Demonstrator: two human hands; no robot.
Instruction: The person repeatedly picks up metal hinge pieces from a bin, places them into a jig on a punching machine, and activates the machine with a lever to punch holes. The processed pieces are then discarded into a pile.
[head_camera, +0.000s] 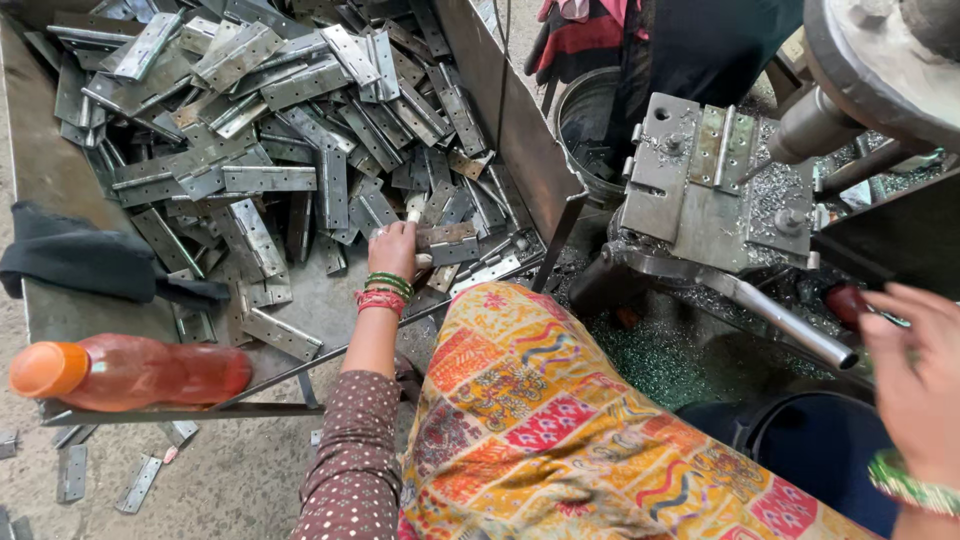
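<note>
left hand (395, 250): reaches into the metal tray (60, 180) near its front right corner, fingers closed around one steel hinge (447, 238) lifted off the heap; green and red bangles sit on the wrist.
right hand (915, 375): low at the right side of the view, blurred, fingers loosely curled; it seems to be just beside the red knob (845, 300) of the machine's lever (770, 310), but whether it grips anything i cannot tell.
hinge pile (290, 120): fills the tray from its back edge down to the middle, flat grey pieces lying every way (some opened out, some folded).
dark cloth (90, 260): draped over the tray's left edge.
orange bottle (130, 372): lies on its side along the tray's front edge, cap pointing left.
drill jig (700, 180): stands right of the tray, past its upright side wall, with one hinge plate (722, 145) clamped near its top edge and metal shavings around it.
floor: a few stray hinges (135, 485) lie below the tray's front left corner.
</note>
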